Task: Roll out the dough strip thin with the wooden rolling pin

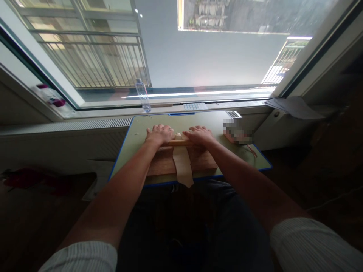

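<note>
left hand [159, 133], right hand [200, 135] spread over rolling pin [179, 143]; seemingly flattening dough strip [183, 165]; next stroke likely wants even pressure.

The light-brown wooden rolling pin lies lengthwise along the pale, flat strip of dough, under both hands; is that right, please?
Not quite: in the head view, the light-brown wooden rolling pin lies crosswise over the pale, flat strip of dough, not lengthwise. The left hand and right hand are both on it, as stated.
</note>
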Demonstrator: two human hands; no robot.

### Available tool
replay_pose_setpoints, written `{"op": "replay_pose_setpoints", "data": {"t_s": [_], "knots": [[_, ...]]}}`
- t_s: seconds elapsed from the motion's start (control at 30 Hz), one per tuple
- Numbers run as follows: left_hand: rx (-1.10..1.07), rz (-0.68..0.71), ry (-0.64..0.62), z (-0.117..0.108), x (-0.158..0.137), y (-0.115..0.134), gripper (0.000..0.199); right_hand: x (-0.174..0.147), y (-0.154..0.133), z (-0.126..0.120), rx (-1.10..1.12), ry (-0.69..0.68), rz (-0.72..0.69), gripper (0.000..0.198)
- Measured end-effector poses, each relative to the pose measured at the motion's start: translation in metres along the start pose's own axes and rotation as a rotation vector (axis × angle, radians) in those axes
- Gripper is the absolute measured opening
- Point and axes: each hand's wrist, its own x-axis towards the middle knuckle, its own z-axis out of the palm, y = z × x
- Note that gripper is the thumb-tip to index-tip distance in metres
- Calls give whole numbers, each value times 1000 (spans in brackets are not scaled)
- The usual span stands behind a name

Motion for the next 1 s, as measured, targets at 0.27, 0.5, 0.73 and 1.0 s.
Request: {"op": "replay_pose_setpoints", "data": {"t_s": [0.27, 0.5, 0.73, 1.0], "knots": [[-23, -23, 48, 4, -26, 4, 66, -27, -3, 1, -6, 60, 12, 84], [-26, -30, 63, 7, -42, 6, 65, -47, -9, 2, -38, 90, 15, 85], [11, -26, 139, 11, -62, 10, 61, -69, -13, 3, -95, 147, -7, 76], [16, -37, 224, 24, -83, 11, 60, -89, -16, 10, -86, 235, -18, 72]]}}
